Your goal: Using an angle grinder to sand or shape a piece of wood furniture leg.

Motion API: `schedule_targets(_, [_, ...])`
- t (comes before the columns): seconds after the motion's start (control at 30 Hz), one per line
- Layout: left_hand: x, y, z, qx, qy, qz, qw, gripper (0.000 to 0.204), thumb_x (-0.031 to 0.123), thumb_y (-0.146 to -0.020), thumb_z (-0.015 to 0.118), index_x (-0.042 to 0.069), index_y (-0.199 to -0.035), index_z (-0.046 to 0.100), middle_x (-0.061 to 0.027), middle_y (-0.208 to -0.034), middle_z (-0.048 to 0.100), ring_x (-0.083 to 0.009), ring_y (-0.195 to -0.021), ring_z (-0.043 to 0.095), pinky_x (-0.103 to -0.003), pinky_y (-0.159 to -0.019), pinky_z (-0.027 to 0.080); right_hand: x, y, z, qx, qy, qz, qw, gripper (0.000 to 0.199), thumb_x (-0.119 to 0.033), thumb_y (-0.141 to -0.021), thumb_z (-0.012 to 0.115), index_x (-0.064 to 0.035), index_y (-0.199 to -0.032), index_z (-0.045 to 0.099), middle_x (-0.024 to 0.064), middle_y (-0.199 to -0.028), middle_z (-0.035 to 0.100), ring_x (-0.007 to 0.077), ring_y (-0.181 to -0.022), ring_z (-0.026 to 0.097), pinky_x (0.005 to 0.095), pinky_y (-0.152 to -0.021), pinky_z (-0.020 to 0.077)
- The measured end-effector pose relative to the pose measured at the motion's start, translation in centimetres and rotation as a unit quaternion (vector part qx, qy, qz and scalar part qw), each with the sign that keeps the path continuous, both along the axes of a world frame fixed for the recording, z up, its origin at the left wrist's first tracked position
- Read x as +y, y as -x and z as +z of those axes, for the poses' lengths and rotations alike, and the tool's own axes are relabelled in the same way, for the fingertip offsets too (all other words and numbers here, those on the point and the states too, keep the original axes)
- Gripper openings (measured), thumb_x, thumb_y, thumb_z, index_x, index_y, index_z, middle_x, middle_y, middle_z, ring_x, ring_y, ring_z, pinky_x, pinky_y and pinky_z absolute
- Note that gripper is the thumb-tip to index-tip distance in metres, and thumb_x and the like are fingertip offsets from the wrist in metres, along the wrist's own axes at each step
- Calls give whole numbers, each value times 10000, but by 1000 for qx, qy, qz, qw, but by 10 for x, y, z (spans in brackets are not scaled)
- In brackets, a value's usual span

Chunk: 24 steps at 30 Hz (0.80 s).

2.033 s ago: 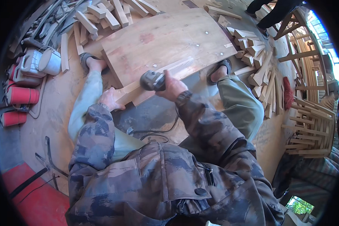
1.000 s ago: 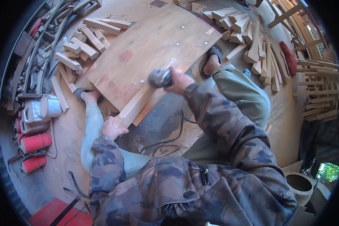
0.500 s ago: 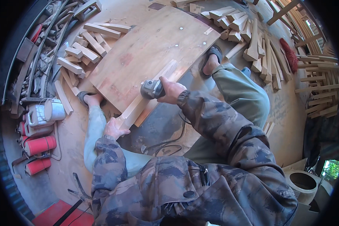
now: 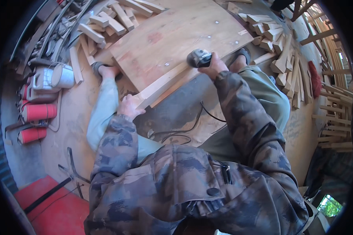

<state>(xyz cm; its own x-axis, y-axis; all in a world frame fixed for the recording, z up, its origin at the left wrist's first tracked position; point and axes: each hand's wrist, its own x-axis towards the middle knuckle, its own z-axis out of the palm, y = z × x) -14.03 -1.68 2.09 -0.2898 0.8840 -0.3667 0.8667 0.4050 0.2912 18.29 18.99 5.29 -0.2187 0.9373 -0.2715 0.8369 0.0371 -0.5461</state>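
The right hand (image 4: 212, 67) is clamped on a grinder (image 4: 199, 58) at the far end of a wooden strip (image 4: 164, 81); the left hand (image 4: 129, 106) grips its near end, its long axis running between both hands.

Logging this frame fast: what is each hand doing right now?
Left hand: closed on the near end of the wooden strip.
Right hand: closed around the power sander on that strip.
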Motion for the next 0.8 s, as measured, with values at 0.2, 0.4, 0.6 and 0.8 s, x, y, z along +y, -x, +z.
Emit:
schedule_targets(0.2, [-8, -18, -5, 66, -26, -6, 997, 682, 289, -581, 870, 63, -1087, 473, -152, -1066, 535, -364, -1006, 582, -455, -822, 501, -93, 64, -2, 28, 2, 152, 988, 693, -311, -665, 771, -24, -1178, 404, 252, -958, 638, 407, -930, 630, 452, -791, 508])
schedule_targets(0.4, [-11, -13, -3, 59, 1, 11, 998, 727, 304, -562, 874, 70, -1107, 454, -153, -1075, 538, -368, -1002, 581, -462, -824, 499, -95, 68, 5, 32, 40, 160, 986, 731, -316, -663, 773, -35, -1217, 387, 253, -964, 634, 406, -942, 624, 450, -806, 505])
schedule_targets(0.6, [-13, -7, -6, 52, -9, 8, 999, 770, 334, -551, 884, 58, -1118, 443, -163, -1103, 530, -366, -1012, 577, -459, -832, 496, -6, -15, 2, -38, 9, 46, 998, 820, -369, -635, 803, -2, -1230, 375, 263, -998, 626, 383, -963, 632, 409, -843, 494])
schedule_targets(0.8, [1, -7, -6, 49, -1, -1, 999, 807, 357, -525, 894, 37, -1125, 459, -176, -1110, 547, -364, -1017, 578, -449, -849, 492, 20, -19, -5, -47, 26, -88, 995, 767, -328, -656, 791, 12, -1210, 382, 247, -1045, 628, 367, -1021, 623, 407, -871, 493])
